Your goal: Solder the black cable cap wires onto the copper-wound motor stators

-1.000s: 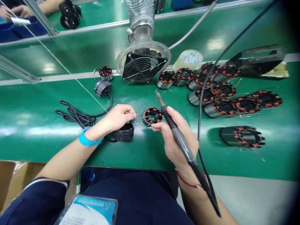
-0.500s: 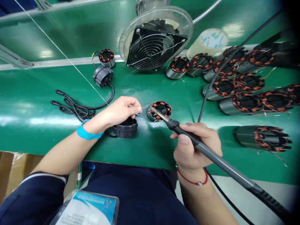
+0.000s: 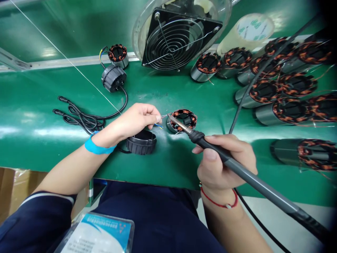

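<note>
My left hand (image 3: pixel 139 119) is closed in a pinch on thin solder wire (image 3: pixel 164 116), whose end reaches the rim of a stator (image 3: pixel 195 121) with copper windings. A pale strand (image 3: pixel 65 58) runs from the upper left down behind this hand. Blue and yellow lead wires (image 3: pixel 159 125) poke out under the fingertips. Just below sits a round black ribbed housing (image 3: pixel 141 144), open at the top. My right hand (image 3: pixel 226 161) is wrapped around the handle of a soldering iron (image 3: pixel 237 170). The iron's tip touches or nearly touches the stator's left rim, by the wire end.
A fan (image 3: pixel 173 42) with a wire guard stands at the back. Several stators (image 3: pixel 265 93) are grouped at right, one lying on its side (image 3: pixel 286 151). A black cable (image 3: pixel 244 95) crosses before them. Back left are another housing (image 3: pixel 113 78), a stator (image 3: pixel 118 56) and coiled cables (image 3: pixel 81 116).
The view has shifted slightly, so the fan and stators sit higher and farther right. Both hands keep their grips, with the iron tip and wire still at the stator's left rim.
</note>
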The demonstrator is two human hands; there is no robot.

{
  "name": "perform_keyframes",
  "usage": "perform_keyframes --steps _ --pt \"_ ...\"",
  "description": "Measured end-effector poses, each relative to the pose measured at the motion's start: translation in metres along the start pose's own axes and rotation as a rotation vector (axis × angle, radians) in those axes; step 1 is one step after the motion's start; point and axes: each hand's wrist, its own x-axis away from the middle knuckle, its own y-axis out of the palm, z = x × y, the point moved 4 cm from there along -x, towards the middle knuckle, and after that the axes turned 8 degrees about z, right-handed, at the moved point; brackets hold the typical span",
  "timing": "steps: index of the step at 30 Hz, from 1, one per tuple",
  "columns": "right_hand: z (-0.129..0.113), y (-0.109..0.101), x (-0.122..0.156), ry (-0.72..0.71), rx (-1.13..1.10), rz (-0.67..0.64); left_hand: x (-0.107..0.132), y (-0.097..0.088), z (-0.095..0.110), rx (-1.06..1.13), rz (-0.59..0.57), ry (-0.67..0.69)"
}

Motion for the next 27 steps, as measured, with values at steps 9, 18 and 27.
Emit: perform_keyframes --steps 9,18,27 --pt "-0.0025 0.0001 -0.0011 -0.007 0.021 -0.039 -0.0019 0.0011 0.0017 0.013 0.016 -0.005" --pt "-0.0021 0.0018 -0.0005 -0.004 0.032 -0.014 -0.0027 0.0023 0.0058 0.032 0.041 -0.01" --pt "-0.0033 0.0014 -0.0019 -0.007 -0.004 -0.008 -0.0037 0.0029 0.0077 0.042 0.057 -0.001"
